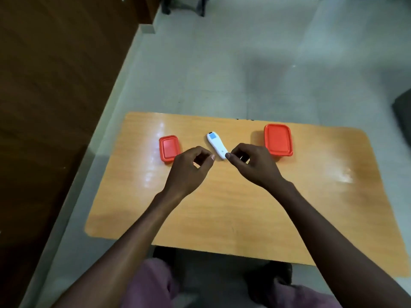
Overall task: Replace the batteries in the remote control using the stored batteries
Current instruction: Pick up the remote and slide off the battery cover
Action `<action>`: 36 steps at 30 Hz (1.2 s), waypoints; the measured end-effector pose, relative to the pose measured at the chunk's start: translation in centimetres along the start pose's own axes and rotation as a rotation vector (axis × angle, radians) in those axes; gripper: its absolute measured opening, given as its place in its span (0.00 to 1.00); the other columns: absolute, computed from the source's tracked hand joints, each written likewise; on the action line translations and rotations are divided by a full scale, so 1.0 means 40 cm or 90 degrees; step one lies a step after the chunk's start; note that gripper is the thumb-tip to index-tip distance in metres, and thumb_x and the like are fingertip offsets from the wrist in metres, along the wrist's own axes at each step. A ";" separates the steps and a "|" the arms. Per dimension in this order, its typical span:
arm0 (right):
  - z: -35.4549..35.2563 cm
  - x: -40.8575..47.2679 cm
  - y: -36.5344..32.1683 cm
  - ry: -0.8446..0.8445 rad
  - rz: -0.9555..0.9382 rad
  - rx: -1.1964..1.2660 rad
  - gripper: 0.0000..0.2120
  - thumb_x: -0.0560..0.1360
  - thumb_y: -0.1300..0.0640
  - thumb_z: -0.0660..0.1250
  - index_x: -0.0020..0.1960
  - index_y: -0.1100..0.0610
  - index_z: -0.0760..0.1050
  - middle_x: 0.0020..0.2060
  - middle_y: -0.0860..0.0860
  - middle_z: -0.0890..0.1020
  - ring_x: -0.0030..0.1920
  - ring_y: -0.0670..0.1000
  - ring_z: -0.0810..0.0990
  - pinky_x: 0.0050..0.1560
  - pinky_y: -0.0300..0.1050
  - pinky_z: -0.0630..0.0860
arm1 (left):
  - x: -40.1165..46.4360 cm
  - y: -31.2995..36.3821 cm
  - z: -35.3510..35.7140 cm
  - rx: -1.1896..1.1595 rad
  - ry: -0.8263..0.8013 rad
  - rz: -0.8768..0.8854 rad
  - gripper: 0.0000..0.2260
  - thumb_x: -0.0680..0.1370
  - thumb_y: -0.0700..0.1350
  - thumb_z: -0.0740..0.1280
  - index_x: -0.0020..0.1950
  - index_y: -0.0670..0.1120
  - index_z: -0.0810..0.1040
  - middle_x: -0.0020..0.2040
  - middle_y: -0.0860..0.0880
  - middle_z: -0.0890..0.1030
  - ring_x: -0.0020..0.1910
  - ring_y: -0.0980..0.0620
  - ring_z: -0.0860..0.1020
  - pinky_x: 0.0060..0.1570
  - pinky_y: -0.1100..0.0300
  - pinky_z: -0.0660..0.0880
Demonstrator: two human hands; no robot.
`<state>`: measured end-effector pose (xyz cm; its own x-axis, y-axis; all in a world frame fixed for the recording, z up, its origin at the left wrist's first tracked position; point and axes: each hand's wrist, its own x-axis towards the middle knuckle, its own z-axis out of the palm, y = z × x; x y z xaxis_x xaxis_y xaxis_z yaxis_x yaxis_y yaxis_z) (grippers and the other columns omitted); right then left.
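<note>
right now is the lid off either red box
No, both the small red box and the large red box on the table have their lids on.

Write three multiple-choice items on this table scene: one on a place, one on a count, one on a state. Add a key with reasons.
1. Where does the remote lie?
A. Between the two red boxes
B. On top of the large box
C. On the floor

2. How many red boxes stand on the table?
A. One
B. Two
C. Four

3. What is the state of the boxes' lids?
A. Both on
B. Both off
C. One on, one off

Key:
1 A: the small box is to its left and the large box to its right.
2 B: only those two show.
3 A: a red lid covers each box, so no contents show.
</note>
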<state>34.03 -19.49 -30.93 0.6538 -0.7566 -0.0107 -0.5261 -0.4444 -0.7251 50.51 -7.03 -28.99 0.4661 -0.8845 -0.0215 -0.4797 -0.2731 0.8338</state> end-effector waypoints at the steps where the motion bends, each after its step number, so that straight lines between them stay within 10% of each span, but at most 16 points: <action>1: 0.037 0.003 0.049 0.011 -0.005 -0.010 0.12 0.76 0.43 0.67 0.43 0.51 0.81 0.36 0.43 0.84 0.37 0.46 0.82 0.39 0.53 0.80 | 0.014 -0.047 0.037 0.007 -0.012 0.014 0.05 0.78 0.47 0.69 0.46 0.48 0.83 0.41 0.56 0.84 0.43 0.59 0.81 0.41 0.66 0.75; 11: 0.330 0.022 0.442 0.131 -0.190 -0.188 0.12 0.76 0.42 0.66 0.42 0.49 0.79 0.35 0.40 0.78 0.35 0.44 0.80 0.36 0.48 0.77 | 0.111 -0.445 0.338 0.047 0.032 0.173 0.05 0.78 0.48 0.70 0.47 0.49 0.83 0.41 0.59 0.83 0.42 0.63 0.81 0.38 0.68 0.75; 20: 0.392 -0.166 0.461 0.199 -0.258 -0.244 0.11 0.76 0.44 0.69 0.42 0.51 0.79 0.37 0.42 0.82 0.35 0.46 0.81 0.36 0.47 0.77 | -0.102 -0.521 0.352 0.049 0.077 0.256 0.05 0.78 0.50 0.70 0.46 0.50 0.83 0.40 0.56 0.85 0.42 0.58 0.82 0.41 0.64 0.75; 36: 0.535 0.057 0.470 0.183 0.011 -0.336 0.21 0.75 0.44 0.66 0.62 0.56 0.76 0.57 0.53 0.82 0.57 0.56 0.79 0.48 0.50 0.78 | -0.136 -0.599 0.354 0.107 0.124 0.163 0.07 0.77 0.54 0.68 0.45 0.52 0.82 0.39 0.56 0.83 0.41 0.57 0.81 0.42 0.59 0.76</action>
<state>37.29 -19.29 -59.31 0.5081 -0.8324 0.2212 -0.7821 -0.5535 -0.2863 48.94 -1.04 -56.68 0.4398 -0.8482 0.2950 -0.7073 -0.1248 0.6958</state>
